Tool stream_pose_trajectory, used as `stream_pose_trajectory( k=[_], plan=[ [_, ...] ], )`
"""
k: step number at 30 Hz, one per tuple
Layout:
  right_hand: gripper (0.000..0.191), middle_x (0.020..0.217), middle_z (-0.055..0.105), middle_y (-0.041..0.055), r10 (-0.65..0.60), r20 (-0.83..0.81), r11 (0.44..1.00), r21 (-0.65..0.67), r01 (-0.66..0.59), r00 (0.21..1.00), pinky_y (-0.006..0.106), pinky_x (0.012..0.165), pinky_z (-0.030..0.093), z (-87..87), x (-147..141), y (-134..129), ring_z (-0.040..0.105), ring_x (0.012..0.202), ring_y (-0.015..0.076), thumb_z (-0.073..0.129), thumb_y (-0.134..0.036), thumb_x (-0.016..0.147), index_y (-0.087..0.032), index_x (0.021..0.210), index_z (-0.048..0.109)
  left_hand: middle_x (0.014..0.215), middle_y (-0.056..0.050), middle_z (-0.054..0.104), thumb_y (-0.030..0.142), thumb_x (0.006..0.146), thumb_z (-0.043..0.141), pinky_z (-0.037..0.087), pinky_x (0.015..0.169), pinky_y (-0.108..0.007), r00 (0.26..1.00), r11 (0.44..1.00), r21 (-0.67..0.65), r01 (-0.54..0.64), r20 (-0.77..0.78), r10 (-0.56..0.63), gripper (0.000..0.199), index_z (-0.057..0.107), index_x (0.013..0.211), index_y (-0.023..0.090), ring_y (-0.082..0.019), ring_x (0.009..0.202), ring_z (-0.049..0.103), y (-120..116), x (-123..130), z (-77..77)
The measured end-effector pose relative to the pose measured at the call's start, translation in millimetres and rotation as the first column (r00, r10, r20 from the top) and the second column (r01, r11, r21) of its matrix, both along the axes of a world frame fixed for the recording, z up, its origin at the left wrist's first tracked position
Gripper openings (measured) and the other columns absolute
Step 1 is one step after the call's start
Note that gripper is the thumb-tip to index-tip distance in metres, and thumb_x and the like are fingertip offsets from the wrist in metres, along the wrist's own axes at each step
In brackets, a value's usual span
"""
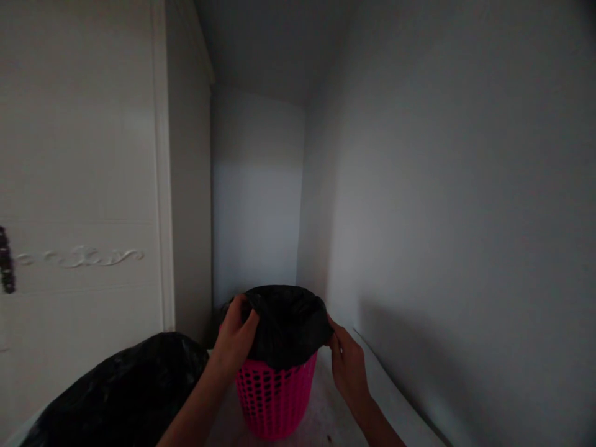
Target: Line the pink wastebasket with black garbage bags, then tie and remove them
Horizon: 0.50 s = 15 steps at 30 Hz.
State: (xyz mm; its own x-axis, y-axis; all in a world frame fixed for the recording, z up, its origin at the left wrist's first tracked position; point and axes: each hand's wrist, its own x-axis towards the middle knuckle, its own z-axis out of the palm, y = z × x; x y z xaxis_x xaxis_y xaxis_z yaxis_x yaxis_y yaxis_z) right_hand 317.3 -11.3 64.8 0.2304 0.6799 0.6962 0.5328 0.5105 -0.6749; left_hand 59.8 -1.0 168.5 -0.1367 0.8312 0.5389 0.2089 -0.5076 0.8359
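Observation:
A pink plastic basket [274, 397] with a pattern of holes stands upright on the floor in front of me. A black trash bag [288, 329] lines it, its edge folded out over the rim all around. At the left side of the rim, my left hand [236, 332] pinches the bag's edge between thumb and fingers. Across from it, my right hand [347, 360] grips the bag's edge on the right side of the rim. The inside of the basket is too dark to make out.
Another black bag [125, 391], bulging, lies at the lower left. Behind it rises a white wardrobe [93, 155] with carved trim and a dark handle [6, 261]. A plain wall [442, 186] runs close along the right side.

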Motion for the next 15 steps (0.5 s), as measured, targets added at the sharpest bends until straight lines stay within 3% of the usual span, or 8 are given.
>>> stream_pose_trajectory(
  k=[6, 12, 15],
  plan=[
    [0.045, 0.113, 0.075, 0.0119, 0.021, -0.075, 0.999, 0.043, -0.018, 0.997, 0.038, 0.082, 0.059, 7.6, -0.5, 0.7, 0.073, 0.093, 0.0258, 0.042, -0.050, 0.107, -0.023, 0.123, 0.075, 0.107, -0.007, 0.074, 0.060, 0.088, 0.062, 0.056, 0.098, -0.046, 0.988, 0.998, 0.018, 0.057, 0.144, -0.059, 0.040, 0.062, 0.107, 0.025, -0.028, 0.108, 0.070, 1.1, 8.7, -4.2],
    [0.052, 0.086, 0.072, 0.0077, -0.043, -0.117, 0.999, -0.015, 0.042, 0.992, 0.037, 0.072, 0.052, 9.7, 9.7, 11.5, 0.066, 0.074, 0.0246, 0.041, -0.063, 0.104, -0.022, 0.102, 0.072, 0.105, -0.004, 0.072, 0.069, 0.089, 0.060, 0.057, 0.089, -0.036, 0.971, 1.000, -0.001, 0.024, 0.239, -0.023, 0.049, 0.062, 0.109, 0.024, -0.023, 0.099, 0.068, -9.8, 4.5, 4.1],
    [0.053, 0.093, 0.074, 0.0090, -0.018, -0.087, 1.000, -0.007, 0.018, 0.996, 0.037, 0.074, 0.052, 20.0, 16.5, 15.0, 0.067, 0.079, 0.0250, 0.041, -0.065, 0.103, -0.021, 0.104, 0.072, 0.109, -0.004, 0.074, 0.069, 0.089, 0.060, 0.057, 0.091, -0.036, 0.965, 0.997, -0.029, 0.075, 0.254, -0.065, 0.050, 0.064, 0.109, 0.023, -0.024, 0.103, 0.070, -9.3, -0.8, 8.5]
  ],
)
